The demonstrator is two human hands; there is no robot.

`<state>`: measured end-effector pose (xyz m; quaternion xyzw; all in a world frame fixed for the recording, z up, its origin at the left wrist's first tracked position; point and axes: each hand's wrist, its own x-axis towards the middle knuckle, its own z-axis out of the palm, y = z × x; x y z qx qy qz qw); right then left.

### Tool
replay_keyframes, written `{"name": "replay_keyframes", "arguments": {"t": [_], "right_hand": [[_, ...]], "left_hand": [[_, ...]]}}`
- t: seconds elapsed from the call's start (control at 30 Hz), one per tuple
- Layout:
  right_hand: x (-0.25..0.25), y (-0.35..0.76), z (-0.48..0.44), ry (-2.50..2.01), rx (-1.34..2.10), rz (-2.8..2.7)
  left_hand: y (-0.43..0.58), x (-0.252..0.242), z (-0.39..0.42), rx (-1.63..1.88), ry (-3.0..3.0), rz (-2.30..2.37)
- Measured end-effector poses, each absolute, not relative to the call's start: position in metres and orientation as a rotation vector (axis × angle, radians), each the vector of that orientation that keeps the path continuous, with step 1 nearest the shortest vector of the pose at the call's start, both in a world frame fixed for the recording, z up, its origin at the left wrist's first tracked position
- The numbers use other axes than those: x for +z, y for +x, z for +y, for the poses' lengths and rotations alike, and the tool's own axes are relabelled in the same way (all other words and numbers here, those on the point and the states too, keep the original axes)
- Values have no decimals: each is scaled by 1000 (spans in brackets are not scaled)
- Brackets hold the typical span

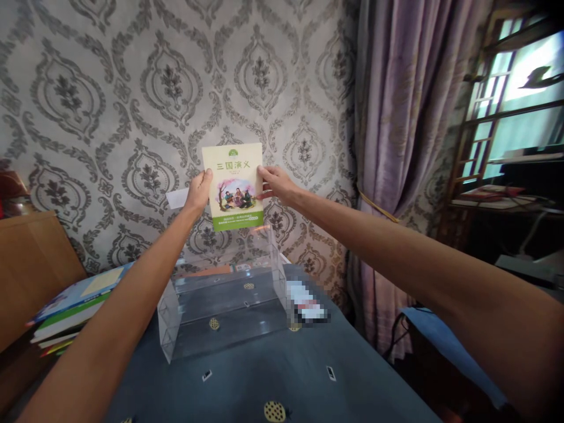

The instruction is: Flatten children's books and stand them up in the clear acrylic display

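Observation:
I hold a cream and green book (233,185) upright in the air, its cover with Chinese characters and a picture facing me. My left hand (198,192) grips its left edge. My right hand (274,183) pinches its right edge. Right below the book stands a clear acrylic rack (222,302) on the dark blue tablecloth (273,376). The book is above the rack and does not touch it.
A stack of books (73,311) lies at the table's left edge beside a wooden cabinet (30,264). A blurred small object (306,302) sits right of the rack. Patterned wallpaper is behind; a purple curtain (396,117) and window are to the right.

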<state>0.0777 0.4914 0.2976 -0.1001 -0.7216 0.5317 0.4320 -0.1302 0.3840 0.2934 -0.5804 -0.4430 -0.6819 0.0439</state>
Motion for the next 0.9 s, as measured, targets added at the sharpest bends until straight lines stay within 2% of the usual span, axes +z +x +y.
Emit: {"name": "replay_keyframes", "arguments": {"t": [0.9], "right_hand": [[285, 65, 518, -247, 1314, -1779]], "left_hand": [[-128, 284, 396, -2096, -1703, -1435]]}}
